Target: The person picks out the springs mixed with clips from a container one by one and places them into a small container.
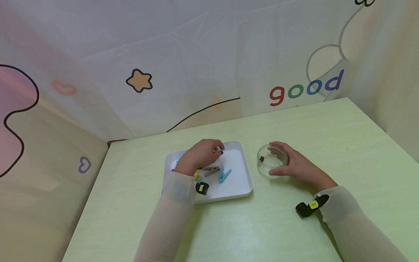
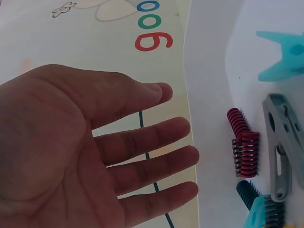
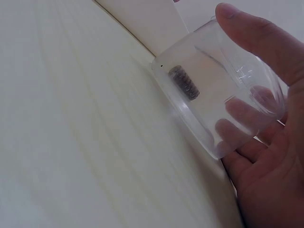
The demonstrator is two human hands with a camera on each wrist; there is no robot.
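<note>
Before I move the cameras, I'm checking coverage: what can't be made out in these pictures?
Head: left part of the tray, partly hidden by the left hand and sleeve.
Head: the dark spot beside that hand, too small to identify.
Left wrist: the upper turquoise clip, cut off by the right edge.
Right wrist: part of the right hand, cut off by the right edge.

Tbl nook w/ cartoon-print cloth bkdrop
</note>
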